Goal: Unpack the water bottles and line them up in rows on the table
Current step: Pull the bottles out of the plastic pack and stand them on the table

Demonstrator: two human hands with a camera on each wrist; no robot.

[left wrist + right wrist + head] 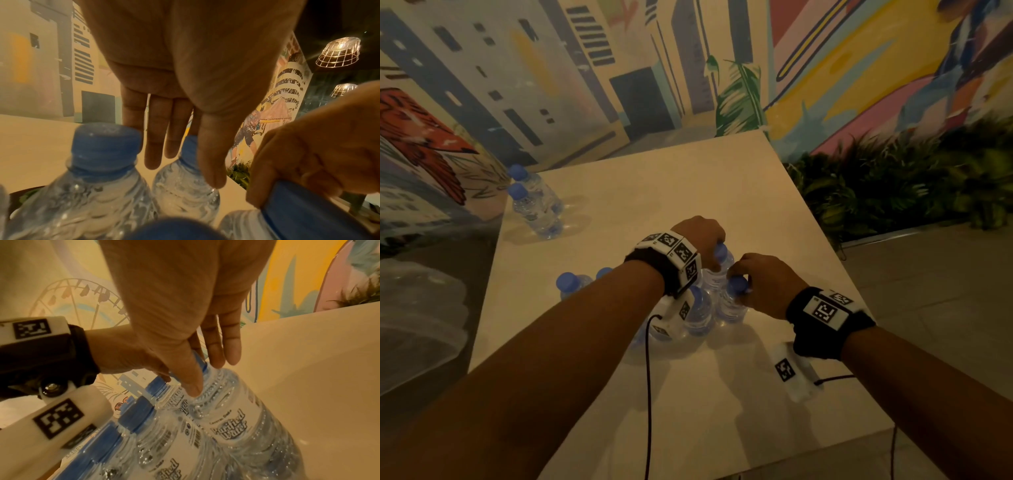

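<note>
Several clear water bottles with blue caps stand bunched together at the middle of the pale table (pixel 688 178). My left hand (pixel 705 240) reaches over the bunch and grips the cap of the far bottle (pixel 715 277), thumb and fingers on either side of it (pixel 185 168). Just to its right, my right hand (pixel 743 277) pinches the cap of the neighbouring bottle (pixel 732 305) between thumb and fingers (pixel 205 376). Both bottles stand upright on the table. Two more bottles (pixel 537 205) stand side by side at the far left edge.
A painted mural wall runs behind the table. Green plants (pixel 893 185) line the right side, with tiled floor (pixel 928 291) nearer. A heap of clear plastic (pixel 414 325) lies off the table's left edge. Bare tabletop stretches between the bunch and the far bottles.
</note>
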